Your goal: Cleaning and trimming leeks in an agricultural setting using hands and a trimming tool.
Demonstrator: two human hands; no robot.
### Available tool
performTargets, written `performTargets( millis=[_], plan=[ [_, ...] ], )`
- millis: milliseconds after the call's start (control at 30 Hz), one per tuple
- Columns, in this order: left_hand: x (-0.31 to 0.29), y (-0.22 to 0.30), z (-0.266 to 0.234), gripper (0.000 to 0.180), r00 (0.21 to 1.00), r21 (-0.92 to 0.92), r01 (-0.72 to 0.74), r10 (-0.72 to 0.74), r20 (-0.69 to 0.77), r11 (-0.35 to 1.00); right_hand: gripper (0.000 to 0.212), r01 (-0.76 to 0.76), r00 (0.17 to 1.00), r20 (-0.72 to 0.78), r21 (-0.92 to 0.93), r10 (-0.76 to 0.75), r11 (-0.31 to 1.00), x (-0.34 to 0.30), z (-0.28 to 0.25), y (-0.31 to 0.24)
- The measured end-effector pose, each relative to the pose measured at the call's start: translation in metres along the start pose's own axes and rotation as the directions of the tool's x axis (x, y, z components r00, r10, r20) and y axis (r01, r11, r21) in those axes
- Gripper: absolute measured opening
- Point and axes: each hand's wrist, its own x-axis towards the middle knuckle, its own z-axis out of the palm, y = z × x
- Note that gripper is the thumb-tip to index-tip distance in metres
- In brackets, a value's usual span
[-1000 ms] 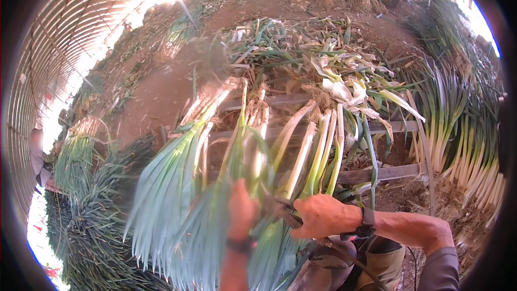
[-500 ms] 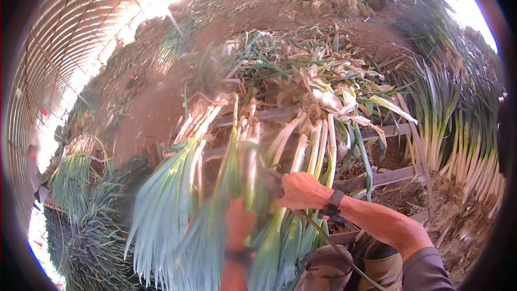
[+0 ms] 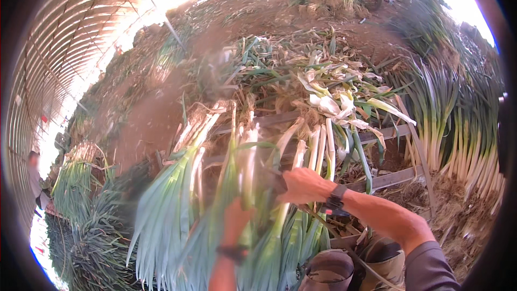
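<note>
Long green onions (image 3: 161,199) lie in a row before me, roots pointing away and blue-green leaves hanging toward me. Among their leaves, my left hand (image 3: 237,218) is closed round a green onion (image 3: 247,161) at its green part; haze blurs the fingers. My right hand (image 3: 304,186) grips a dark tool (image 3: 277,182) with a hose (image 3: 371,269) trailing to the lower right. The tool's front end points at the onion stalks and is blurred. A loose green leaf (image 3: 264,145) stands out sideways from the onion. Several white stalks (image 3: 323,145) lie just beyond my right hand.
A wooden slatted frame (image 3: 396,178) lies under the onions. Beyond it is a heap of peeled leaves (image 3: 334,102). Onion bundles stand at right (image 3: 468,129) and left (image 3: 81,183). A person (image 3: 35,178) is at the far left, beneath an arched roof (image 3: 59,48).
My left hand has shifted slightly, and its forearm now slants in from farther left. A leaf has swung out to the right beside the stalk. My right hand keeps nearly the same place.
</note>
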Motion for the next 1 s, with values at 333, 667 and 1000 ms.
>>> performTargets(
  millis=[333,667,1000],
  plan=[
    [0.026,0.024,-0.022,0.033,0.959,-0.473,0.219,-0.099,0.265,0.853,0.037,0.038,0.999,0.037,0.042,-0.040,0.998,-0.034,0.010,0.016],
    [0.051,-0.003,0.043,0.030,0.988,-0.229,0.045,-0.010,0.152,0.972,0.030,-0.084,0.942,-0.332,-0.107,0.044,0.991,0.004,-0.007,0.048],
    [0.049,0.058,0.037,0.037,0.996,-0.081,-0.011,0.019,0.091,0.997,0.045,-0.043,0.998,-0.057,-0.085,0.038,0.995,-0.063,-0.013,0.044]
  ],
)
